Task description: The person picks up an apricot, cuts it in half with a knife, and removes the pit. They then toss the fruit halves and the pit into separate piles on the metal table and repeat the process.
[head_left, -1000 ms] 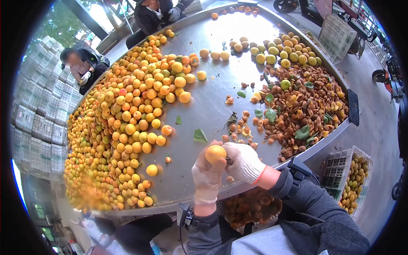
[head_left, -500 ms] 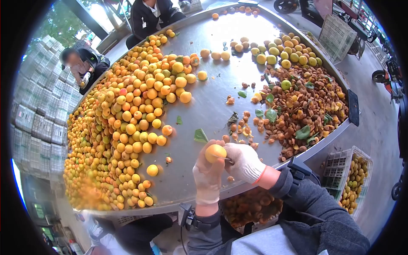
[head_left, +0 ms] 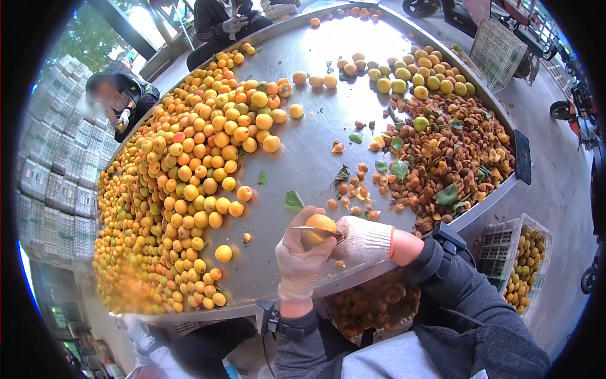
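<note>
My left hand (head_left: pixel 295 256), in a pale glove, is closed round a yellow-orange apricot (head_left: pixel 322 222) above the near edge of the metal table. My right hand (head_left: pixel 366 239), in a white knit glove with a red cuff edge, is closed on a small knife (head_left: pixel 308 228). Its handle is hidden in the fist, and the thin blade lies across the apricot. Just beyond my left hand a green leaf (head_left: pixel 293 201) rests on the metal. Brown pits and scraps (head_left: pixel 355 189) are scattered past my right hand.
A large heap of apricots (head_left: pixel 202 164) covers the table's left side. Brown pits and pieces (head_left: pixel 448 158) pile up on the right, with yellow-green fruit (head_left: pixel 435 72) behind. A fruit-filled crate (head_left: pixel 502 246) stands at lower right. Two people (head_left: pixel 230 25) sit along the far left side.
The knife blade has come into view across the apricot. My left hand has shifted slightly left and down, and my right hand has turned a little. A far person's gloved hand has come into view.
</note>
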Demonstrator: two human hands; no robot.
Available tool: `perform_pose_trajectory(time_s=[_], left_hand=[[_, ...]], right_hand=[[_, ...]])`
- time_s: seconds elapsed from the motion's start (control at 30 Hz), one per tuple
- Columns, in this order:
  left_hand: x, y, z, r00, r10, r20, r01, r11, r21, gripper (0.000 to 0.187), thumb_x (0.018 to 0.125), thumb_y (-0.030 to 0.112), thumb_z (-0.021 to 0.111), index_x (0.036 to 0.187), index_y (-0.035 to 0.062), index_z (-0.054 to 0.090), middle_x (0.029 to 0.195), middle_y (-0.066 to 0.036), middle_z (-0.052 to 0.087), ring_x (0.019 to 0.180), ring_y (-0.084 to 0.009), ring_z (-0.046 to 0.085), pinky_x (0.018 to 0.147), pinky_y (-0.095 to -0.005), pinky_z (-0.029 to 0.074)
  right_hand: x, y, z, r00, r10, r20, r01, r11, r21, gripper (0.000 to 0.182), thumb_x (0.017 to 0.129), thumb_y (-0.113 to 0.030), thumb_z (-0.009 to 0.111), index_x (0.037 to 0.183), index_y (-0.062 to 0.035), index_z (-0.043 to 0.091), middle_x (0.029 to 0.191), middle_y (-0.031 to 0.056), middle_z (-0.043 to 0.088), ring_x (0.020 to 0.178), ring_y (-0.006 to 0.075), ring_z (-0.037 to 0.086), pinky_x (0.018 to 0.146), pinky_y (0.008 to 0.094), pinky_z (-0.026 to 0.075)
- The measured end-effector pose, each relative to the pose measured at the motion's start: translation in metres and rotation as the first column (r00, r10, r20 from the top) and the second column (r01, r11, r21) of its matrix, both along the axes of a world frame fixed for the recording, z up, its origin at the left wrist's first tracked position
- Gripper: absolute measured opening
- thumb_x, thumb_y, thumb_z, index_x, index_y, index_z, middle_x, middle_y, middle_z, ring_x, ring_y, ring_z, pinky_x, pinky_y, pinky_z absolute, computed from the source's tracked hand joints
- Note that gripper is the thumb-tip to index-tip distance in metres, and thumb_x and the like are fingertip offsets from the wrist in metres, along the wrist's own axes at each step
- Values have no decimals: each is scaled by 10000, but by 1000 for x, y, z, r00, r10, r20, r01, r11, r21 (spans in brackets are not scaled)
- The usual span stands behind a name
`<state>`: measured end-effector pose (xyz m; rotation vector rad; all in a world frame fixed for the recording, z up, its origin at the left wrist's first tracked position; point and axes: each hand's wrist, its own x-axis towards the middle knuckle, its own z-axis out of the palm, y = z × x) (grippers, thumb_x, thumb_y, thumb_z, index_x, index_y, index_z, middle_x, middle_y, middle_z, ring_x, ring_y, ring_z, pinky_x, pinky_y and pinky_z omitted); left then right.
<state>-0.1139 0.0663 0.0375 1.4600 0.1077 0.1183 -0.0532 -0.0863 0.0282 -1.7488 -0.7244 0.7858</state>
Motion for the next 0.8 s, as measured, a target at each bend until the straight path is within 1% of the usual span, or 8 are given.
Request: perform_pose_trajectory(time_s=[0.17, 0.27, 0.33, 0.37, 0.43, 0.57, 0.7, 0.8], left_hand=[[5, 11, -6, 993, 115, -23, -113, 894, -434, 529, 732, -50, 735, 1226, 19, 559, 1159, -82, 600, 983, -150, 606, 834, -260, 510], [5, 0, -10, 987, 151, -58, -149, 988, 39, 492, 759, -23, 719, 1223, 21, 560, 1170, -76, 590, 964, -151, 611, 805, -254, 511], [5, -18, 4, 947, -56, 315, -218, 610, 762, 432, 786, 14, 709, 1194, 0, 565, 1107, -76, 607, 926, -150, 615, 792, -247, 506], [5, -20, -2, 948, -70, 311, -205, 614, 762, 432, 786, 14, 709, 1194, 0, 565, 1107, -76, 607, 926, -150, 615, 792, -247, 506], [6, -20, -11, 985, 171, -33, -156, 950, 271, 393, 811, 43, 701, 1174, -20, 566, 1038, -105, 626, 826, -170, 630, 760, -267, 522], [1, 1, -4, 994, 18, -110, -72, 859, -507, 417, 920, 244, 600, 1221, -33, 522, 1009, -195, 638, 695, -195, 635, 654, -304, 548], [0, 3, -12, 988, -17, -154, -67, 849, -523, 491, 950, 350, 542, 1253, -34, 497, 989, -197, 640, 676, -166, 615, 624, -286, 536], [-1, -5, -12, 982, -48, -182, -41, 890, -455, 547, 959, 428, 506, 1265, -25, 491, 951, -190, 647, 598, -148, 578, 546, -266, 504]], right_hand=[[3, -32, 36, 946, -314, -78, 318, 948, 32, 201, 782, -41, 636, 967, -45, 715, 801, 62, 687, 701, 137, 625, 697, 284, 517], [-1, -23, 40, 844, -530, -87, 536, 822, 195, 279, 792, -72, 672, 1070, -55, 690, 922, 48, 674, 774, 126, 629, 760, 270, 518], [-9, -14, 32, 854, -512, -95, 519, 825, 223, 365, 773, -117, 719, 1125, -41, 660, 918, 30, 649, 834, 131, 628, 788, 268, 516], [-7, -18, 29, 846, -525, -98, 533, 817, 220, 365, 773, -117, 719, 1125, -41, 660, 918, 30, 649, 834, 131, 628, 788, 268, 516], [3, -22, 34, 910, -407, -77, 413, 884, 219, 371, 779, -138, 716, 1129, -37, 650, 855, 22, 642, 755, 111, 628, 706, 253, 526], [7, -46, 53, 839, -278, -467, 375, 918, 128, 314, 826, -241, 663, 1092, -75, 682, 716, -10, 625, 505, 59, 550, 427, 192, 418], [4, -66, 54, 868, 114, -483, -69, 992, 110, 321, 820, -197, 648, 1115, -73, 676, 672, -10, 612, 494, 62, 551, 419, 195, 417], [-1, -61, 58, 796, -419, -438, 520, 842, 140, 242, 802, -77, 607, 1031, -29, 669, 608, 13, 567, 457, 62, 494, 395, 209, 361]])
